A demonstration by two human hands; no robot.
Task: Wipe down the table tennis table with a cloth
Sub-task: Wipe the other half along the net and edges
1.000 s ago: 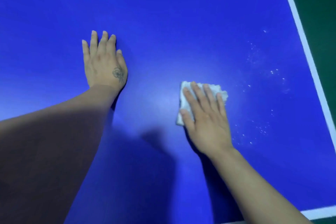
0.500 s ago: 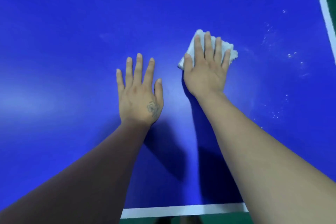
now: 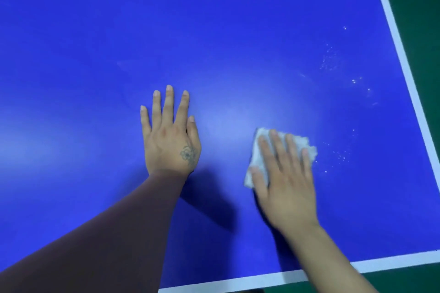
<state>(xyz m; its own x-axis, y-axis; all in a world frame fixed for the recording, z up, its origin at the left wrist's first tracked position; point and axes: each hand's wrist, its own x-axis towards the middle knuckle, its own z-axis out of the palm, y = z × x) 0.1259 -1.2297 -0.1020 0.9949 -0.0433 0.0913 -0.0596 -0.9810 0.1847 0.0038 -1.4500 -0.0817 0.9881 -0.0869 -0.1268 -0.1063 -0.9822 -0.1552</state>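
Note:
The blue table tennis table point(image 3: 214, 31) fills the view, with white lines along its near and right edges. My right hand point(image 3: 285, 181) lies flat with straight fingers on a crumpled white cloth point(image 3: 258, 162) and presses it onto the table near the right side. The cloth shows beyond the fingertips and beside the thumb. My left hand point(image 3: 170, 135) rests palm down on the bare surface to the left of the cloth, fingers spread, holding nothing.
White specks and dust point(image 3: 333, 59) are scattered on the surface to the right of the cloth, towards the white side line point(image 3: 402, 59). The near end line point(image 3: 392, 263) runs below my right forearm. Green floor point(image 3: 419, 7) lies beyond the edges.
My right hand has pulled the cloth back towards me and a little to the right. My left hand stays flat on the table. The view has shifted.

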